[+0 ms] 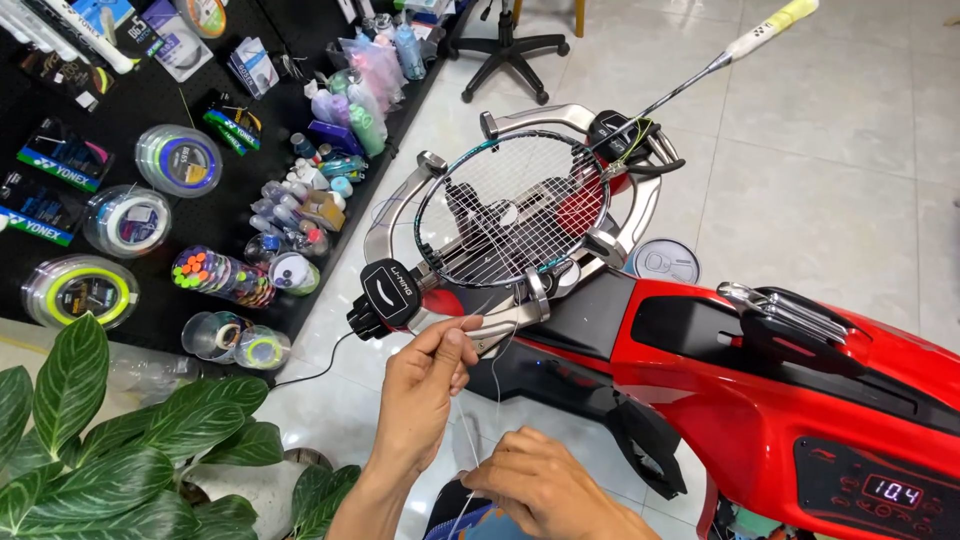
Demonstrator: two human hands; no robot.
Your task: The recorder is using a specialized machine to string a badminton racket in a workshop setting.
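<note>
Racket clamped on the red stringing machine, its head mostly woven: we pinch the loose string in left-hand fingers near the frame's lower edge, right hand gripping it lower, remaining crosses seemingly still to weave.

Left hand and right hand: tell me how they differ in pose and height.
The left hand is raised near the racket frame, fingertips pinching the thin white string; the right hand sits lower, nearer the camera, knuckles up, closed on the string's lower stretch. Both are bare and grip the same string.
</note>
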